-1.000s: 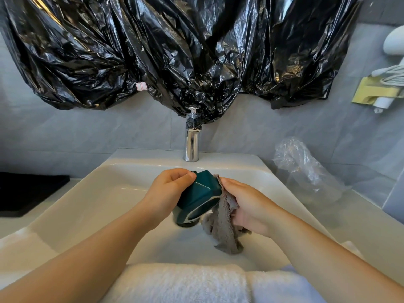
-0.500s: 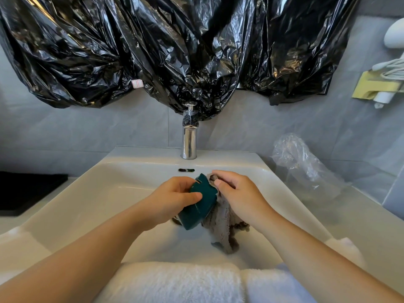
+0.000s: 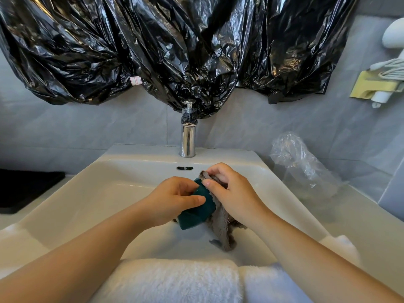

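Observation:
Over the white sink basin [image 3: 91, 193] my left hand [image 3: 172, 200] grips a dark green angular cup [image 3: 197, 212], tilted on its side. My right hand [image 3: 231, 193] holds a grey cloth [image 3: 220, 228] against the cup's right side and top, fingers curled over the cloth's upper edge. The lower part of the cloth hangs down into the basin. Much of the cup is hidden by both hands.
A chrome tap [image 3: 188, 138] stands at the back of the sink. Black plastic bags [image 3: 153, 51] cover the wall above. A white towel [image 3: 175, 281] lies over the near rim. A clear plastic bag [image 3: 301, 160] sits on the counter at right, a black mat [image 3: 26, 186] at left.
The cup has turned so its opening is hidden. My right hand has moved with the cloth up over the cup's top edge. Both hands shifted slightly toward the tap.

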Available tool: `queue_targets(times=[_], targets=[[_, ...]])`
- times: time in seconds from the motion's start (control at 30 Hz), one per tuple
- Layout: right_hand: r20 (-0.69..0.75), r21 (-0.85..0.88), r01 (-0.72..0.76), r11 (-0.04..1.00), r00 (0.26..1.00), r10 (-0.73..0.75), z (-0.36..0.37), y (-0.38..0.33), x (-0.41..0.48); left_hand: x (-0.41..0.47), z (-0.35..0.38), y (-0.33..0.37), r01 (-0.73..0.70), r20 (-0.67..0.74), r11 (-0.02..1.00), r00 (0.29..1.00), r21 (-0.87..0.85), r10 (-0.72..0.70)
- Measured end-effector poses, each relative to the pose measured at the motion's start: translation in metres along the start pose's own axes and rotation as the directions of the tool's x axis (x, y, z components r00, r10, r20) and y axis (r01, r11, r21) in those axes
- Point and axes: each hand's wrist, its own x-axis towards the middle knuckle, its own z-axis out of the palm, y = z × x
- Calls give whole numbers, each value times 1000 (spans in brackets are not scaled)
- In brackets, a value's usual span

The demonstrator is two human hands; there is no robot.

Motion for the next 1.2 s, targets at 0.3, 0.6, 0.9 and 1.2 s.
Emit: queue_targets(times=[0.3, 0.6, 0.9, 1.2], targets=[[-95, -59, 55, 997, 994, -61, -1, -2, -2, 1, -1, 2, 63, -132, 997, 990, 51, -56], [-132, -29, -7, 1000, 991, 3, -7, 5, 4, 3, -5, 4, 65, -184, 992, 979, -105, -83], [-148, 157, -32, 987, 987, 55, -5, 3, 4, 10, -17, 2, 101, -307, 864, 909, -493, -281], [-259, 267, 29, 963, 965, 43, -12, 2, 2, 13, -14, 5, 186, -302, 828, 871, -528, -388]])
